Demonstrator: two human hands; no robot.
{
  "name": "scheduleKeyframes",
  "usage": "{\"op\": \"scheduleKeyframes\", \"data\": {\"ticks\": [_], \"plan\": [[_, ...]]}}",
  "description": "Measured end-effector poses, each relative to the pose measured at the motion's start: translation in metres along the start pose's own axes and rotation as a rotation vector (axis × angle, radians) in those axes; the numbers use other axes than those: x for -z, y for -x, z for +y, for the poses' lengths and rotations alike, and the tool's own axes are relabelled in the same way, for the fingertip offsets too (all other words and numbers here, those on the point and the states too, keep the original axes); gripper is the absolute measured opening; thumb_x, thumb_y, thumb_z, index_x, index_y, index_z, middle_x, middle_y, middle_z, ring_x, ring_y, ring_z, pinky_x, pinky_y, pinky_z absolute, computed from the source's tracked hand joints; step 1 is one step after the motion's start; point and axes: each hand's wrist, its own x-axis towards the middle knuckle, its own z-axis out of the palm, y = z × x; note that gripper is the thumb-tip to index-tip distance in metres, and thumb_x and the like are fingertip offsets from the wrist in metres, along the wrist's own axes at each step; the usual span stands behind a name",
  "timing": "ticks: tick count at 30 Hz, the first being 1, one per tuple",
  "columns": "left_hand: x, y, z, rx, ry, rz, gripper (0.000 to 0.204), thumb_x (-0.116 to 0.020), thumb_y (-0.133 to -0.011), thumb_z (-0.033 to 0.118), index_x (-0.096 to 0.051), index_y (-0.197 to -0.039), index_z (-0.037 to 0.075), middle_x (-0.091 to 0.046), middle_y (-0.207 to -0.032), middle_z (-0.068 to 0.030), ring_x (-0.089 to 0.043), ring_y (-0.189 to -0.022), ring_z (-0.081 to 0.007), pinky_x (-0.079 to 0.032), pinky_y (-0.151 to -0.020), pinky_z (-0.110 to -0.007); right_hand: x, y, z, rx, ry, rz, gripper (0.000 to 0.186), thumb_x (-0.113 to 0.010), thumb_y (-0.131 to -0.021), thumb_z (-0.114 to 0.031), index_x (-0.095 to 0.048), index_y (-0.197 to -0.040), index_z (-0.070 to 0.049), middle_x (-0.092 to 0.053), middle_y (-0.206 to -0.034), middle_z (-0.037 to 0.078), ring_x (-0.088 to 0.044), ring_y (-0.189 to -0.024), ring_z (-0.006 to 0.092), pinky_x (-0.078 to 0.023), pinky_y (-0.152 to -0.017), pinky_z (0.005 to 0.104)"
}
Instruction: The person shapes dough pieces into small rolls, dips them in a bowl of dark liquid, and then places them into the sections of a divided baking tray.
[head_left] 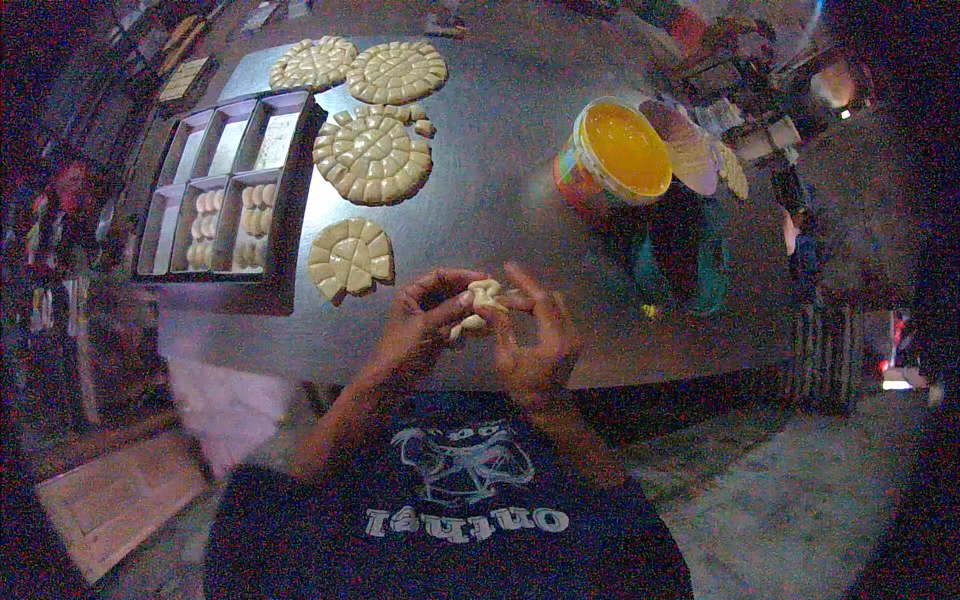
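Note:
Over the front part of the metal table, both my hands hold one small piece of pale dough (486, 293). My left hand (428, 308) pinches it between thumb and fingers. From the other side my right hand (540, 335) grips it with the thumb, its index finger raised. Another pale lump (470, 325) shows just under the fingers; I cannot tell whether it is part of the same piece. To the left lies a partly cut-up dough round (350, 258). Behind it is a larger round of dough pieces (372, 155), with a few loose bits at its edge.
Two more dough rounds (398, 72) lie at the back. A dark divided tray (225, 190) at the left holds shaped pieces in two compartments. At the right stands a tub of yellow-orange filling (627, 150), beside a pinkish round lid or plate (685, 145). The table's front edge (640, 383) runs before me.

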Motion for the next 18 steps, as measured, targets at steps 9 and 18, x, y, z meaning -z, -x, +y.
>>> {"op": "scheduleKeyframes", "data": {"ticks": [9,18], "plan": [[-0.017,-0.001,0.004,-0.038,-0.254,0.074,0.028,-0.067,-0.093,0.022,-0.063,-0.114,0.004,-0.067,-0.109,-0.0067,-0.064,-0.094,-0.0162,-0.055,-0.079,-0.03,-0.001,0.004,0.037,-0.64,-0.51,-0.114,0.021,-0.076,-0.082,-0.011,-0.071,-0.101,-0.004,-0.069,-0.105,0.008,-0.064,-0.102,0.0217,-0.052,-0.086,0.0331],[-0.002,-0.015,-0.013,0.124,-0.052,0.062,0.032,-0.063,-0.096,0.021,-0.061,-0.118,-0.001,-0.067,-0.106,-0.009,-0.066,-0.093,-0.0184,-0.057,-0.078,-0.03,-0.005,0.013,0.052,0.487,0.137,0.011,0.036,-0.079,-0.076,-0.013,-0.07,-0.11,-0.01,-0.067,-0.106,0.009,-0.063,-0.098,0.0292,-0.054,-0.078,0.0357]]}}
